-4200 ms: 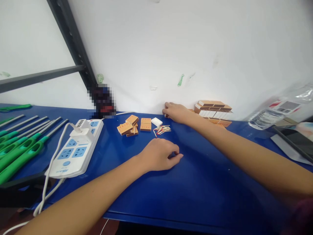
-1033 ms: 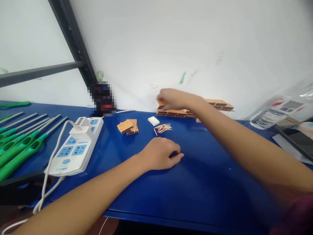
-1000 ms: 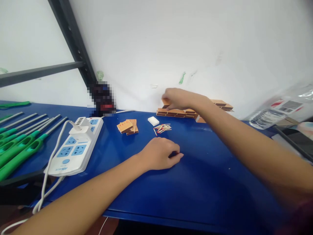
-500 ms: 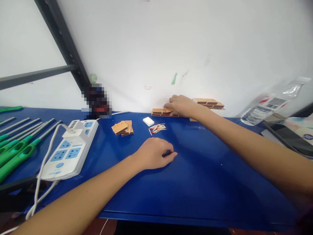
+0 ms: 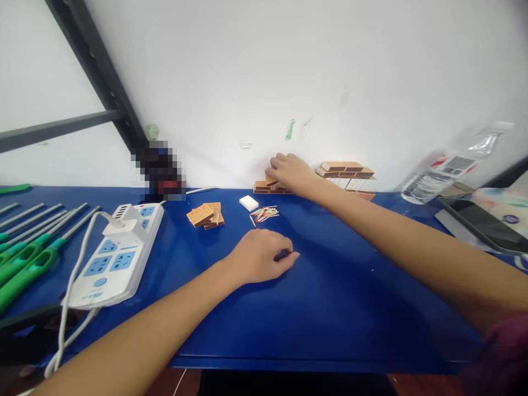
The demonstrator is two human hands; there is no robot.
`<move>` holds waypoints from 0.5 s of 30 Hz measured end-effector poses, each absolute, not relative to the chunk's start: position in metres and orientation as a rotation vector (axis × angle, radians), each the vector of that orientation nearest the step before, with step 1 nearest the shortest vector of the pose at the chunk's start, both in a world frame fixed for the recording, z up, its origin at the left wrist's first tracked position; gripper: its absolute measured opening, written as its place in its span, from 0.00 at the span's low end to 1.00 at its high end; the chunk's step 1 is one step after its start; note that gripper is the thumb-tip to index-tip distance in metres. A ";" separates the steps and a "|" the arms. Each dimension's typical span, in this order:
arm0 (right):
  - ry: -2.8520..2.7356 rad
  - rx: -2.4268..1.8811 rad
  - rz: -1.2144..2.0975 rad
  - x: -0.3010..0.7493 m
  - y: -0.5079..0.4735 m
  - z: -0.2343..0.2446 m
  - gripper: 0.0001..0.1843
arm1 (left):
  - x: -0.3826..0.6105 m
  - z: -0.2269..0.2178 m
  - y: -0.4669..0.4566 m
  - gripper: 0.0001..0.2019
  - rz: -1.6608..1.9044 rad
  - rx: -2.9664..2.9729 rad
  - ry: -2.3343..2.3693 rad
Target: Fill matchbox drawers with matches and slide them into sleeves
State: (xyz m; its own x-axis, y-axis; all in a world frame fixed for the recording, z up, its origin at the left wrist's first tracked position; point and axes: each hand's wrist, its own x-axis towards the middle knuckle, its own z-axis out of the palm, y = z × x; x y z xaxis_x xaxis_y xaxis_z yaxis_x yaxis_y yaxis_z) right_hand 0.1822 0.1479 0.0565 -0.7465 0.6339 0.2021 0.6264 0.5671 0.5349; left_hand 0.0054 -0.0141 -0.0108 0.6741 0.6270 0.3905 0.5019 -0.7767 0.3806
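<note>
My right hand point(image 5: 290, 171) is by the wall, its fingers closed on a matchbox point(image 5: 270, 180) just over a low row of matchboxes point(image 5: 260, 187). The hand covers most of that row. To its right, stacked matchboxes point(image 5: 345, 168) are held up on thin upright matchsticks above a lower matchbox point(image 5: 363, 194). My left hand point(image 5: 264, 257) rests on the blue table, fingers curled in and thumb near them, with nothing visible in its grip. Beyond it lie loose red-tipped matches point(image 5: 266, 214), a small white block point(image 5: 248, 203) and a pile of several matchboxes point(image 5: 207, 215).
A white power strip point(image 5: 119, 264) with a plug and cable is at the left, beside green-handled metal rods point(image 5: 37, 256). A water bottle point(image 5: 449, 165) leans at the right, near a dark phone-like slab point(image 5: 487, 223). A dark metal frame point(image 5: 93, 60) rises at the left.
My right hand has lifted slightly and shifted left over the row, tilting the matchbox in its fingers. More of the stick-supported stack now shows. My left hand stays put.
</note>
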 end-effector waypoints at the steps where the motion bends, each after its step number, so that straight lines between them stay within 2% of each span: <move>1: 2.740 1.111 0.971 0.181 0.148 0.053 0.15 | 0.005 -0.011 -0.014 0.13 0.754 2.651 0.906; 7: 2.811 1.006 0.904 0.183 0.152 0.036 0.14 | 0.006 -0.010 -0.016 0.13 0.744 2.658 0.886; 11: 2.826 1.088 0.862 0.179 0.150 0.036 0.12 | 0.006 -0.010 -0.016 0.13 0.750 2.659 0.896; 13: 2.961 1.089 0.749 0.168 0.140 0.042 0.13 | 0.006 -0.011 -0.016 0.12 0.746 2.662 0.887; 15: 3.241 0.966 0.460 0.148 0.124 0.049 0.16 | 0.007 -0.011 -0.016 0.12 0.746 2.667 0.874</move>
State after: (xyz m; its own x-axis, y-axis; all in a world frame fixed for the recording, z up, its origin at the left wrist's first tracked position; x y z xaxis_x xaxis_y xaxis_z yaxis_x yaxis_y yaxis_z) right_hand 0.1484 0.1244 0.0491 -0.8061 0.4916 0.3295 0.5639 0.8071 0.1753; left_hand 0.0065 -0.0157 -0.0112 0.6912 0.6057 0.3942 0.4848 -0.7931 0.3686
